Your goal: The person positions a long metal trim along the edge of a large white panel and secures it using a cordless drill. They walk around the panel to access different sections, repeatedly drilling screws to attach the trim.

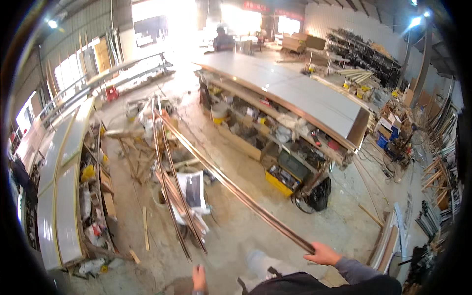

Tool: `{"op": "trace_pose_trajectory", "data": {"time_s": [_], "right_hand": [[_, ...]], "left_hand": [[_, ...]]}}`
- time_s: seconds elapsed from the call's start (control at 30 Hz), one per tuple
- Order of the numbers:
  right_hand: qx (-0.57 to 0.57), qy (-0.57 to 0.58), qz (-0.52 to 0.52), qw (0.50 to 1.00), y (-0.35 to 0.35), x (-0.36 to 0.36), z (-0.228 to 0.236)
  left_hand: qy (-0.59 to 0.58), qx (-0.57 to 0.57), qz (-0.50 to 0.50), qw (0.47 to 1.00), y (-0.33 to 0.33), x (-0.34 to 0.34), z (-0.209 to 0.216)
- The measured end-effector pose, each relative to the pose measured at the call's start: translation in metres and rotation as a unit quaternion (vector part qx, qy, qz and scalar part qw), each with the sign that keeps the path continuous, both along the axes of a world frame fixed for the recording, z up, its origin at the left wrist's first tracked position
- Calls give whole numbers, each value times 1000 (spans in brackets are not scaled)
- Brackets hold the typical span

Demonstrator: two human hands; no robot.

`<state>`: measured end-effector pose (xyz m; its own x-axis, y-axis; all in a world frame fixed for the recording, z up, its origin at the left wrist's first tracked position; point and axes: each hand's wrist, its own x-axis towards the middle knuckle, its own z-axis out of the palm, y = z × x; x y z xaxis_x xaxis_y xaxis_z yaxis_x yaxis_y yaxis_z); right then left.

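A: Biggest first?

B: Upper right of the frame: a broad table (295, 88), pale and flat on top, crowded on the shelf below. Left edge: another table (69, 211), topped with pale panels.

A: Next down in size?

B: Long coppery-brown strips (260, 210), bundled, slanting from left of centre to lower right. Left of centre, too: a similar pair of strips (166, 199), well apart from the bundle at the lower ends.

A: Likely to handle how?

B: Fairly light for such length, judging by thinness; probably stiff over a short span, whippy overall. Smooth-looking, so apt to slip against one another — maybe easily scratched or bent. Best held round the whole bundle, near end plus farther along, to limit sag.

A: Containers?

B: Right of centre: a yellow toolbox (276, 185), apparently open, full of small items too blurred to name. Just beside it, a black bag (322, 194), contents hidden. Upper centre: a pale bucket (219, 112), contents unclear.

A: And fingers?

B: Right hand (324, 254), lower right: wrapped round the bundle's near end. Left hand (199, 279), bottom centre: near the pair's lower ends, apparently empty — open or curled, impossible to tell.
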<state>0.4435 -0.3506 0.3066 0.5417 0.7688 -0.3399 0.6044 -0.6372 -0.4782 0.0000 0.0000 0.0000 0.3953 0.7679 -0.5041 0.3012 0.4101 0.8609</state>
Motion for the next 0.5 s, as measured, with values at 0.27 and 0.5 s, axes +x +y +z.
{"op": "trace_pose_trajectory", "data": {"time_s": [0.27,0.5], "right_hand": [[-104,-137,-235,957,-274,-16,55],[-141,-220,-361,895,-352,30,39]], "left_hand": [[-223,-282,-83,930,25,303,82],[-348,-328,42,877,80,437,38]]}}
